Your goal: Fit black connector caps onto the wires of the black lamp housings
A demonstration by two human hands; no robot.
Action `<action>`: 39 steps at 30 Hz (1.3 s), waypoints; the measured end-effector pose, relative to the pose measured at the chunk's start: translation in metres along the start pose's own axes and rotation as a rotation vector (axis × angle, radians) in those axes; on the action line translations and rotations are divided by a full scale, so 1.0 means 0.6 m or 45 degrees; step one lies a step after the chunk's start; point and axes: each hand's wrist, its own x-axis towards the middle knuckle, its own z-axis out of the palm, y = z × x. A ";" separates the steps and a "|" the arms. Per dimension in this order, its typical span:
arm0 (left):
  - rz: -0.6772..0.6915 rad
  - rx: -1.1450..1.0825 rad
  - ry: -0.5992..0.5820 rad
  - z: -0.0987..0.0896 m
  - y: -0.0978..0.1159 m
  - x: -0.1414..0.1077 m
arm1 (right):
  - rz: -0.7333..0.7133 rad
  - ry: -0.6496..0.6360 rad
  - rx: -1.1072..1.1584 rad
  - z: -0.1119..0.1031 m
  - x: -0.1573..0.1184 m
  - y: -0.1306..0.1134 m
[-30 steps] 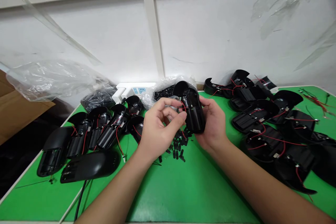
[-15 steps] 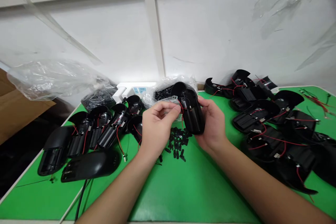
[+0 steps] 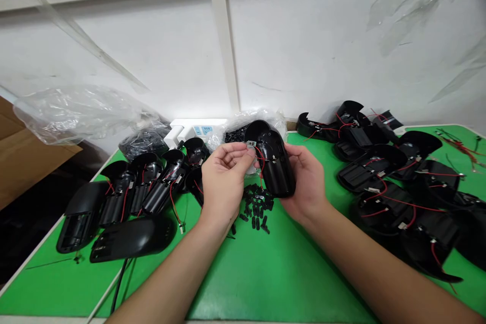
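Note:
My right hand grips a black plastic housing by its right side, tilted above the table with its hollow inner side towards me. At the housing's upper left, my left hand pinches a small flat piece with a metallic look between thumb and fingertips. A red wire runs from near that piece along the housing. Below the hands, a small heap of little black plastic parts lies on the green table.
Several similar black housings with red wires lie at the left, and more are piled at the right. A white power strip and a plastic bag of black parts stand at the back. Loose red wires lie far right.
My left hand has shifted slightly left with the small piece, which now shows more plainly beside the housing's upper edge. The housing has turned a little in my right hand.

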 end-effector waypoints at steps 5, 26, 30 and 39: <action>0.278 0.163 -0.023 -0.001 -0.001 0.004 | 0.030 -0.013 0.034 0.002 -0.002 -0.001; 0.557 0.611 -0.038 -0.008 -0.009 -0.007 | 0.155 0.004 0.067 0.001 0.001 -0.013; 0.512 0.640 -0.057 -0.005 -0.008 -0.005 | 0.156 0.038 0.072 0.004 -0.001 -0.009; -0.080 0.023 -0.051 0.000 0.004 -0.007 | 0.123 -0.058 -0.018 -0.001 -0.001 0.000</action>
